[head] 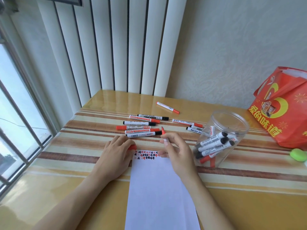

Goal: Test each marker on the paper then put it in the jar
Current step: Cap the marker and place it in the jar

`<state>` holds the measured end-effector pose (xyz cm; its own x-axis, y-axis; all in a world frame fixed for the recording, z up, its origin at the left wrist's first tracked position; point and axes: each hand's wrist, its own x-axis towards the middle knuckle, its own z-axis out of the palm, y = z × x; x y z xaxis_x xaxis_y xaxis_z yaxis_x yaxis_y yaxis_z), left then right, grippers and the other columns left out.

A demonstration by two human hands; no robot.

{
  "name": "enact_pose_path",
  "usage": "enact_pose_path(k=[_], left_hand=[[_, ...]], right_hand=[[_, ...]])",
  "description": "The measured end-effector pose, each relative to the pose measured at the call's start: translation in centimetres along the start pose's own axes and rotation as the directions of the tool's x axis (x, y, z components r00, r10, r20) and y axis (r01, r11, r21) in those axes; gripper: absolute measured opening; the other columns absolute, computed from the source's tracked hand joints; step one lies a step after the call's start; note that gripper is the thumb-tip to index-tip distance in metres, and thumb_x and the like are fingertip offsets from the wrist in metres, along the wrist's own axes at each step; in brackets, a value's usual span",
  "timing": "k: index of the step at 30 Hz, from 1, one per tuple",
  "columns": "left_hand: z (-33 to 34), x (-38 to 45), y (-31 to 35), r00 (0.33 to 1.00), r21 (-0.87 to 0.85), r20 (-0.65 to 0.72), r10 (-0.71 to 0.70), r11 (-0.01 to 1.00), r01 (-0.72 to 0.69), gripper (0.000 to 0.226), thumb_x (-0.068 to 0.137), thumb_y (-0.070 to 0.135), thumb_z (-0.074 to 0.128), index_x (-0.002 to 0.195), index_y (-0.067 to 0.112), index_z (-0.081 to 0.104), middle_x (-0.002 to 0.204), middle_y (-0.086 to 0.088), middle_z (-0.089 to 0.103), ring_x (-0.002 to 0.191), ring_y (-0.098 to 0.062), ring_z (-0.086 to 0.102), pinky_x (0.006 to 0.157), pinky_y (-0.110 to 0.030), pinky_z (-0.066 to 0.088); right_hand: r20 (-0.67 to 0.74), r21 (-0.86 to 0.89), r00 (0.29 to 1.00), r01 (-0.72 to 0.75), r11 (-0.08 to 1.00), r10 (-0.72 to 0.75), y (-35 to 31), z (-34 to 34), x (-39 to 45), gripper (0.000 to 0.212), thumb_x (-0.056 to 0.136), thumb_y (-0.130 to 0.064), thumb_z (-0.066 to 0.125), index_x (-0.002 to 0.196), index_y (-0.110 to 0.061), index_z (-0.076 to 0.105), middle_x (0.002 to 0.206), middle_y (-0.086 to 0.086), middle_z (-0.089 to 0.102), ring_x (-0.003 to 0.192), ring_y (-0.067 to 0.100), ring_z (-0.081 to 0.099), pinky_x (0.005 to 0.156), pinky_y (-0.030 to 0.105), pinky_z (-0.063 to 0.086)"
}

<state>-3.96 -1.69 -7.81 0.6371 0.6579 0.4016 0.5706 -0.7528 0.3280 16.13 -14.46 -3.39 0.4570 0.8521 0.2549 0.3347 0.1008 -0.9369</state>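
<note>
Red cap (pixel 132 147) pinched in left hand (pixel 116 155); right hand (pixel 174 151) grips uncapped marker (pixel 163 131).

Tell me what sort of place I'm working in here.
Probably a home, at a table by a window: a glossy striped tabletop, a barred window on the left, white vertical blinds behind, and a red printed gift bag against the papered wall.

two hands (pixel 116 155), one jar (pixel 222 138), one paper (pixel 157 188)
</note>
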Motion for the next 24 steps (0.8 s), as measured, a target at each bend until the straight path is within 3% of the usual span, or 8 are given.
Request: enact_pose_path(k=[3, 5, 8, 10, 13, 17, 19, 24], left_hand=[[0.1, 0.0, -0.1, 1.000, 0.003, 0.017, -0.005, 1.000, 0.005, 0.030, 0.095, 0.041, 0.038, 0.111, 0.027, 0.060, 0.113, 0.011, 0.053, 0.107, -0.018, 0.050, 0.090, -0.034, 0.041], [0.0, 0.0, -0.2, 1.000, 0.000, 0.025, -0.008, 1.000, 0.008, 0.028, 0.096, 0.041, 0.040, 0.112, 0.028, 0.059, 0.113, 0.012, 0.053, 0.108, -0.017, 0.050, 0.090, -0.033, 0.040], [0.0, 0.0, -0.2, 0.999, -0.009, 0.033, -0.001, 1.000, 0.002, 0.024, 0.096, 0.038, 0.045, 0.112, 0.029, 0.060, 0.114, 0.013, 0.053, 0.108, -0.016, 0.050, 0.089, -0.031, 0.039], [-0.1, 0.0, 0.0, 0.999, -0.012, 0.036, 0.004, 1.000, -0.003, 0.026, 0.094, 0.042, 0.044, 0.111, 0.030, 0.059, 0.112, 0.014, 0.052, 0.107, -0.016, 0.050, 0.088, -0.030, 0.038], [-0.2, -0.2, 0.2, 0.999, -0.023, 0.041, 0.009, 1.000, -0.008, 0.026, 0.092, 0.048, 0.047, 0.110, 0.033, 0.058, 0.111, 0.016, 0.048, 0.106, -0.013, 0.048, 0.088, -0.030, 0.035], [-0.3, -0.3, 0.3, 0.999, -0.023, 0.038, 0.025, 0.999, -0.024, 0.028, 0.091, 0.054, 0.050, 0.110, 0.035, 0.057, 0.110, 0.018, 0.045, 0.105, -0.010, 0.046, 0.088, -0.028, 0.032], [-0.3, -0.3, 0.2, 0.999, -0.021, 0.042, 0.025, 0.999, -0.024, 0.030, 0.090, 0.055, 0.051, 0.110, 0.035, 0.057, 0.111, 0.017, 0.045, 0.107, -0.010, 0.045, 0.088, -0.028, 0.032], [-0.2, -0.2, 0.1, 0.999, -0.012, 0.046, 0.028, 1.000, -0.027, 0.032, 0.090, 0.056, 0.050, 0.112, 0.034, 0.057, 0.113, 0.017, 0.045, 0.107, -0.010, 0.045, 0.088, -0.028, 0.031]], right_hand=[[0.096, 0.433, 0.958, -0.286, 0.855, 0.271, -0.5, -0.6, 0.4, 0.038, 0.108, -0.002, 0.042, 0.124, -0.017, 0.072, 0.116, 0.012, 0.073, 0.096, 0.038, 0.077, 0.085, 0.041, 0.063], [0.198, 0.549, 0.927, -0.373, 0.748, 0.318, -0.5, -1.0, 0.5, 0.044, 0.105, 0.003, 0.039, 0.130, -0.017, 0.070, 0.114, 0.010, 0.074, 0.101, 0.041, 0.075, 0.086, 0.042, 0.061], [0.196, 0.328, 0.949, -0.300, 0.896, 0.246, -0.2, -0.8, 0.3, 0.029, 0.102, -0.002, 0.058, 0.125, -0.017, 0.067, 0.096, 0.007, 0.073, 0.082, 0.028, 0.075, 0.064, 0.028, 0.050], [0.180, 0.255, 0.962, -0.248, 0.935, 0.206, -0.1, -0.3, 0.1, 0.015, 0.099, -0.011, 0.068, 0.114, -0.011, 0.065, 0.077, 0.008, 0.065, 0.064, 0.020, 0.063, 0.055, 0.023, 0.039], [0.126, 0.211, 0.975, -0.209, 0.955, 0.186, -0.1, 0.4, -0.3, 0.009, 0.102, -0.015, 0.065, 0.095, -0.010, 0.062, 0.059, 0.005, 0.050, 0.050, 0.015, 0.044, 0.049, 0.023, 0.034], [0.098, 0.162, 0.972, -0.227, 0.960, 0.213, 0.2, 0.6, -0.4, 0.008, 0.099, -0.011, 0.063, 0.101, -0.010, 0.056, 0.060, 0.006, 0.059, 0.043, 0.023, 0.046, 0.046, 0.026, 0.035], [0.077, 0.089, 0.969, -0.240, 0.967, 0.233, 0.2, 0.6, -0.5, 0.012, 0.093, -0.017, 0.067, 0.091, -0.013, 0.057, 0.064, 0.007, 0.064, 0.040, 0.024, 0.049, 0.043, 0.023, 0.033], [-0.031, 0.010, 0.957, -0.288, 0.958, 0.288, 0.4, 0.8, -0.9, 0.021, 0.091, -0.005, 0.064, 0.075, -0.010, 0.050, 0.055, 0.009, 0.061, 0.037, 0.026, 0.050, 0.037, 0.023, 0.033]])
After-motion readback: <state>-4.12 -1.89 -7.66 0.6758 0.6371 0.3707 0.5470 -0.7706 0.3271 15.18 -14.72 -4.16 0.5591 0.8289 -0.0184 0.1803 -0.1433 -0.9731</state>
